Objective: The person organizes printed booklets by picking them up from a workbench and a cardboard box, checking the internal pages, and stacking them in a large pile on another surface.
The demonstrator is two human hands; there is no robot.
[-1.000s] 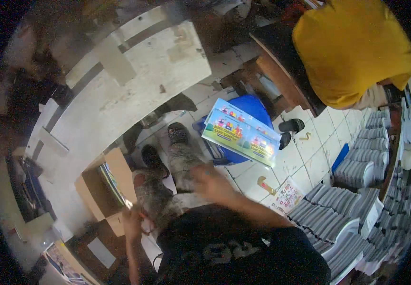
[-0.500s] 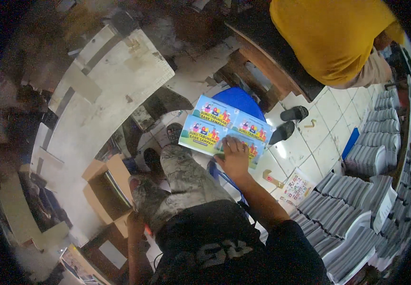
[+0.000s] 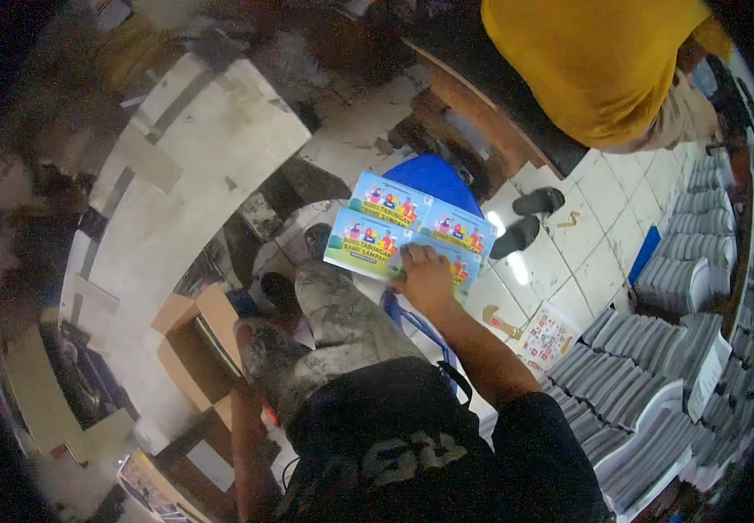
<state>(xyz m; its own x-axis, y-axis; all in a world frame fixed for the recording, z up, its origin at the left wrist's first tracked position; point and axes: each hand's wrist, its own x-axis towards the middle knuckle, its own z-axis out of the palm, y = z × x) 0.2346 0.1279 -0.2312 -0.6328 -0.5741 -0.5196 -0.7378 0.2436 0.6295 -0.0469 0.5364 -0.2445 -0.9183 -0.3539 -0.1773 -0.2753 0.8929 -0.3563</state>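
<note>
Printed sheets [image 3: 361, 241] with a repeated cartoon cover design in blue, yellow and green lie on a blue plastic seat [image 3: 439, 181] in front of me. My right hand [image 3: 426, 277] rests on their near right part, fingers laid over the print and thumb by the near edge. Low on the left, my left hand [image 3: 247, 403] hangs beside an opened cardboard box [image 3: 183, 357]. Its fingers are dark and mostly hidden, so whether it holds anything does not show. Some flat items stand inside the box.
Stacks of grey-edged paper booklets [image 3: 625, 366] fill the right side. A person in a yellow top [image 3: 599, 65] sits beyond, near a dark-topped wooden bench [image 3: 481, 105]. Dark sandals [image 3: 516, 237] lie on white tiles. A large pale table [image 3: 194, 166] stands left.
The view has shifted slightly. My right hand has moved a little left over the printed sheets and still touches them. My left arm stays by the box.
</note>
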